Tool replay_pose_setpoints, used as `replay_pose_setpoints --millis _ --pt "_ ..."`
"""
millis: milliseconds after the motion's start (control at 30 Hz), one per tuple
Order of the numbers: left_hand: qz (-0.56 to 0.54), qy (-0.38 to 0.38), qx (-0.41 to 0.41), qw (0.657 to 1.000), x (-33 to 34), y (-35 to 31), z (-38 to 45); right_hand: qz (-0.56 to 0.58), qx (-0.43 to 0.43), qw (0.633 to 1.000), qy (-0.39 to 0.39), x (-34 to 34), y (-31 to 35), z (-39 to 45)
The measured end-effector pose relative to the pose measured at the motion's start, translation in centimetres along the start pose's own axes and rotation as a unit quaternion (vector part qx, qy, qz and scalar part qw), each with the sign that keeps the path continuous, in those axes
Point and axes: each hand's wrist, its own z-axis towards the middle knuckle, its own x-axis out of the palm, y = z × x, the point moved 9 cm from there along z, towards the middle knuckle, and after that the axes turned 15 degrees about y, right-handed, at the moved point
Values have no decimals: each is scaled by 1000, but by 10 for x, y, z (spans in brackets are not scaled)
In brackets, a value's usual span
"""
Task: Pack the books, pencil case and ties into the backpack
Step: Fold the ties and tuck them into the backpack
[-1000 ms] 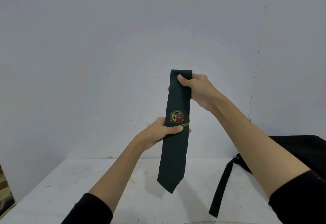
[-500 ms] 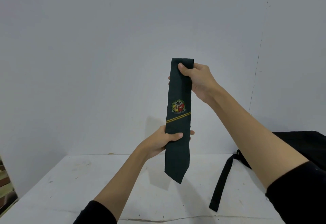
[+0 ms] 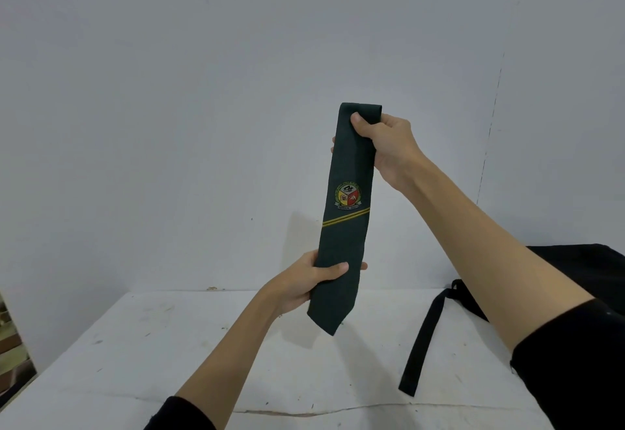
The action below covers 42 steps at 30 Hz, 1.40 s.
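Compared with one second ago, my left hand (image 3: 306, 285) has slid down the green tie (image 3: 345, 226): it was at the yellow stripes under the crest, and now it grasps the cloth well below them, close to the pointed tip. My right hand (image 3: 385, 145) pinches the folded top, thumb in front, as before. The tie hangs straight between both grips, in the air above the worktop (image 3: 169, 345), its tip not touching it. I judge that I am smoothing the tie before folding it, so nothing of it is packed yet.

Counting what I see: one tie, one black backpack (image 3: 585, 270) at the right edge, partly behind my right arm, and one black strap (image 3: 422, 345) lying on the worktop. I see zero books and zero pencil cases.
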Motion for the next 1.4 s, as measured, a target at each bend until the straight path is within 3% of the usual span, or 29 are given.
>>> replay_pose_setpoints --millis 233,567,767,900,1067,1400 --pt "139 -71 -34 987 -19 -1 -8 -17 -8 1000 -20 -7 5 1" --pt "174 -213 -10 961 -37 1 -14 -23 -4 1000 -13 3 1 1" --pt "162 -152 30 975 -23 -26 -12 -18 -8 1000 4 6 -1 0" --pt "135 -183 88 970 -22 -64 -14 -30 -10 999 14 12 -5 1" --pt "150 -163 33 974 -14 -64 -14 -70 -9 998 2 7 -1 7" --pt "130 -125 28 983 5 -63 -30 -124 34 991 -35 -20 -10 15"
